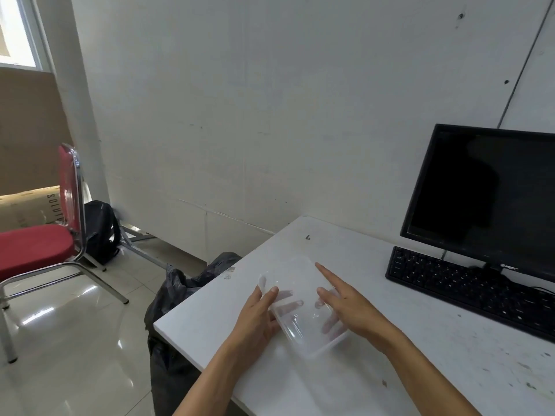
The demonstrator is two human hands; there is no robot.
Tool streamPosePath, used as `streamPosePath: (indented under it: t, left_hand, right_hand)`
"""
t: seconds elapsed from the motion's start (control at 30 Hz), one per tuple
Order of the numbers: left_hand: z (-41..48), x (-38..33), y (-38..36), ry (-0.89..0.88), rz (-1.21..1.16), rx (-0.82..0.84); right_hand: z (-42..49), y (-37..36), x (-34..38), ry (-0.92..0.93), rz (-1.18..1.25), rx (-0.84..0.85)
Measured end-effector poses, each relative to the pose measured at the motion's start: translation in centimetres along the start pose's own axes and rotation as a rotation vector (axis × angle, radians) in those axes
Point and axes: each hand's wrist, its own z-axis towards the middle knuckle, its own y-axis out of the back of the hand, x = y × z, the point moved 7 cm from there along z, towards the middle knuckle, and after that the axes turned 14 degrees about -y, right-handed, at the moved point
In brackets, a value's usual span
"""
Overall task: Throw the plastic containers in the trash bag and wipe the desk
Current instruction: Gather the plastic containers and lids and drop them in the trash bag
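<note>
A clear rectangular plastic container (295,283) is held over the white desk (390,370), near its left edge. My left hand (259,316) grips its left rim, thumb on top and fingers showing through the plastic underneath. My right hand (345,304) holds the right side, with the index finger stretched out straight along the rim and the other fingers seen through the container. A black trash bag (177,295) stands on the floor right beside the desk's left edge, below and left of the container.
A black keyboard (468,286) and a dark monitor (486,193) stand at the desk's right back. A red chair (39,244) with metal legs and a black backpack (100,229) are on the tiled floor to the left. The desk surface bears small dirt specks.
</note>
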Motion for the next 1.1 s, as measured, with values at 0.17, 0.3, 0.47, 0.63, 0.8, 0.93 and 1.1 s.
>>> streamPosePath:
  t: [0.17,0.3,0.47,0.63,0.8,0.93,1.1]
  left_hand:
    - [0.0,0.4,-0.7,0.001,0.154,0.17]
    - [-0.2,-0.1,-0.9,-0.04,0.16,0.273]
    - [-0.2,-0.5,-0.5,-0.033,0.038,0.235]
    - [-0.3,-0.4,-0.7,-0.068,0.069,0.22]
    - [-0.5,-0.6,-0.2,-0.063,0.012,0.21]
    - [-0.5,-0.8,0.2,-0.077,-0.042,0.171]
    - [1.0,-1.9,3.6,-0.053,0.037,0.042]
  right_hand:
    - [0.4,0.5,-0.7,-0.001,0.227,-0.17]
    - [1.0,-0.2,-0.4,0.008,0.291,-0.124]
    - [-0.3,-0.5,-0.1,-0.002,0.265,0.016]
    - [-0.5,-0.9,-0.2,-0.031,0.305,-0.063]
    - [0.0,-1.6,0.4,-0.067,0.385,-0.023]
    - [1.1,-1.7,1.6,-0.068,0.361,-0.043]
    - [4.6,-2.8,4.6,-0.113,0.399,0.024]
